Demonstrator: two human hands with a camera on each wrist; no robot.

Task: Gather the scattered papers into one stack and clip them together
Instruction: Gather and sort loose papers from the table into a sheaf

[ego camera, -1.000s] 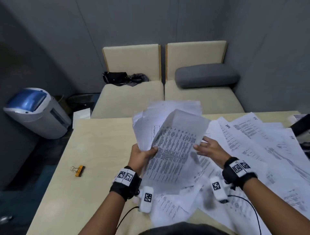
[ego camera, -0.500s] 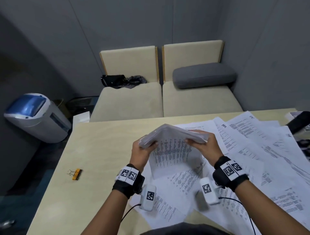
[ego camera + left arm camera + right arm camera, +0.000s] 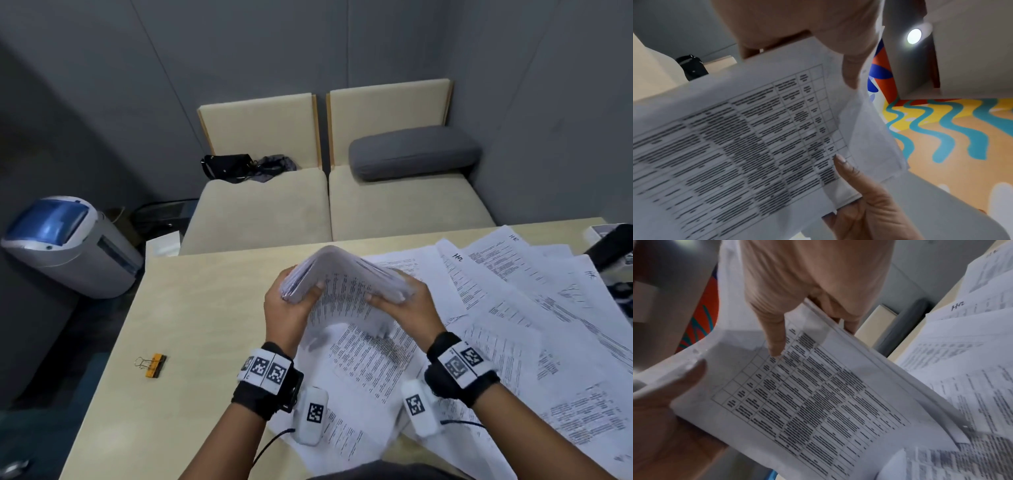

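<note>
Both hands grasp the bundle [image 3: 346, 277], left hand [image 3: 286, 308] and right hand [image 3: 407, 305] at opposite ends. Loose sheets [image 3: 534, 308] fan toward the table's right edge, nearest the right hand. The clip [image 3: 152, 365] lies near the left edge.

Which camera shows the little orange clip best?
The head camera. The clip lies alone on the table, left of the left hand. Neither wrist camera shows it; both are filled by the held papers.

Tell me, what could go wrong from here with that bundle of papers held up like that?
1. The stack arches between the left hand and right hand, gripped only at its ends; sheets might slip out or crease.
2. Many loose sheets still cover the table, so some could be left out.
3. The binder clip lies off to the left, out of both hands; fetching it may mean freeing one hand.
</note>
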